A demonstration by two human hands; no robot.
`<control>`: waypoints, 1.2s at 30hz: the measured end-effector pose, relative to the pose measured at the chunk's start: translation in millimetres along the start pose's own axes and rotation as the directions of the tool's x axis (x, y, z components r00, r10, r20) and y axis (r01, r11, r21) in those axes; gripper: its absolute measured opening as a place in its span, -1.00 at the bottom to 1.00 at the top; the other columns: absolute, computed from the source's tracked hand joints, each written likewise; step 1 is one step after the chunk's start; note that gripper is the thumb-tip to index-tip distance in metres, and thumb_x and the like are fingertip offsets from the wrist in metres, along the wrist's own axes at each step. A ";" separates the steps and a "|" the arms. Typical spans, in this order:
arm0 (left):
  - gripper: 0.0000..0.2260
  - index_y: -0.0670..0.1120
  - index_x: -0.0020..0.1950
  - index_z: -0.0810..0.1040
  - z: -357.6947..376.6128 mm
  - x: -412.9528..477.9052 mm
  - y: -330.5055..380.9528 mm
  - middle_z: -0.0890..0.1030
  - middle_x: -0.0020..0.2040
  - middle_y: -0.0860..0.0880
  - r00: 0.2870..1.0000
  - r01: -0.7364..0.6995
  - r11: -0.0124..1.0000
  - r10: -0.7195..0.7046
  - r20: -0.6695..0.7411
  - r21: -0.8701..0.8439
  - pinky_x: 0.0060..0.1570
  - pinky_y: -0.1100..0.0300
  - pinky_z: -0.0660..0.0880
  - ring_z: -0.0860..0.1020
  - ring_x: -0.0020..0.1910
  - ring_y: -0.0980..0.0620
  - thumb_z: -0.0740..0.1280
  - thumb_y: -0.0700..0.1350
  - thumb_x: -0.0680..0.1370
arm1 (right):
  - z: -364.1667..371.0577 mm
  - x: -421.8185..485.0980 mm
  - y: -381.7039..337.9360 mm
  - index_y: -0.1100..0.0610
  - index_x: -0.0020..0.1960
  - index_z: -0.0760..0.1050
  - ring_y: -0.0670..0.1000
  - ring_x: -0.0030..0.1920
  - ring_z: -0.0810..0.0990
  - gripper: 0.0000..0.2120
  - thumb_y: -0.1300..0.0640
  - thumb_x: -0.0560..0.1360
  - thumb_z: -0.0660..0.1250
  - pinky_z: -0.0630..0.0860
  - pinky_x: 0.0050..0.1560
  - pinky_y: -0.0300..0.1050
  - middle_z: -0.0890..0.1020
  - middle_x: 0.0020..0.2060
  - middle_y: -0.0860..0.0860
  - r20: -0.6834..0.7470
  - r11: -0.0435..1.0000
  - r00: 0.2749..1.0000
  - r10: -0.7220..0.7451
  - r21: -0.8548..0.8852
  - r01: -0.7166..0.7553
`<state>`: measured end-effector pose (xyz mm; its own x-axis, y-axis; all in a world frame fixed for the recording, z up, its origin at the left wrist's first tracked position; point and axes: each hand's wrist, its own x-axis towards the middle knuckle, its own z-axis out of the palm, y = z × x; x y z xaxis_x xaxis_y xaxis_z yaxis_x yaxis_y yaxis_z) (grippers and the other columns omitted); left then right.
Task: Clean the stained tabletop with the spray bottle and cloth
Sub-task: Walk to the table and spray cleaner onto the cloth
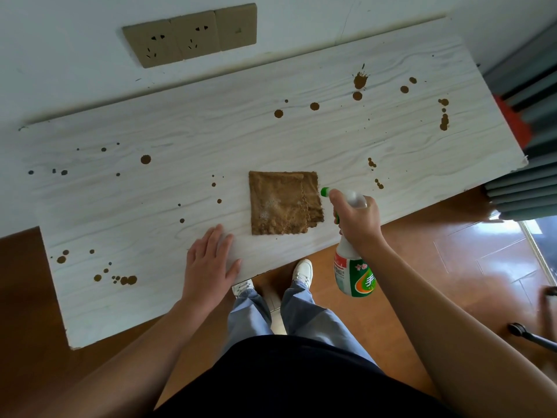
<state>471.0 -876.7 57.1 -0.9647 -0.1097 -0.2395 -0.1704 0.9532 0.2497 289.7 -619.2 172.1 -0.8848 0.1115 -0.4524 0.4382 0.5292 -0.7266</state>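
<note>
A white wood-grain tabletop (187,140) carries several brown stains, the largest (360,80) at the far right. A folded brown cloth (281,203) lies flat near the table's front edge, with pale foam spots on its lower left part. My right hand (358,221) grips a white spray bottle with a green and orange label (354,274) by its neck. The green nozzle (325,192) points at the cloth's right edge, and a finger rests on the trigger. My left hand (211,260) lies flat on the table left of the cloth, fingers apart, holding nothing.
A wall with a beige socket panel (190,36) stands behind the table. Grey slats (524,188) and a red part sit at the table's right end. Brown wooden floor (422,267) shows below, with my legs and white shoes under the front edge.
</note>
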 end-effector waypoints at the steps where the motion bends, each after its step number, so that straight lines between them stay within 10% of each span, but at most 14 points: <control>1: -0.44 -0.08 0.51 0.37 0.1 0.1 -0.1 0.31 0.59 -0.15 1.000 0.002 1.000 -0.002 0.002 0.001 0.46 -0.17 0.34 0.27 0.58 -0.18 0.10 0.21 0.62 | 1.4 -0.3 -1.4 0.19 -0.30 0.52 0.01 -0.43 0.54 -0.56 -0.20 0.45 0.37 0.62 -0.28 0.06 0.58 -0.43 0.10 0.002 1.000 1.000 -0.008 -0.008 0.008; 36: -0.46 -0.12 0.48 0.43 1.8 -0.7 1.6 0.35 0.58 -0.17 0.999 -0.007 1.000 0.006 -0.035 -0.014 0.42 -0.19 0.38 0.30 0.56 -0.19 0.13 0.18 0.61 | 10.8 -7.8 -5.1 0.18 -0.37 0.52 -0.03 -0.47 0.56 -0.51 -0.21 0.48 0.32 0.58 -0.33 -0.05 0.61 -0.45 0.08 0.033 0.984 0.988 -0.152 -0.086 0.155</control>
<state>471.8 -874.5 56.0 -0.9721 -0.1134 -0.2052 -0.1667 0.9498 0.2649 296.1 -631.9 173.8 -0.9356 0.0021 -0.3530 0.2808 0.6105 -0.7406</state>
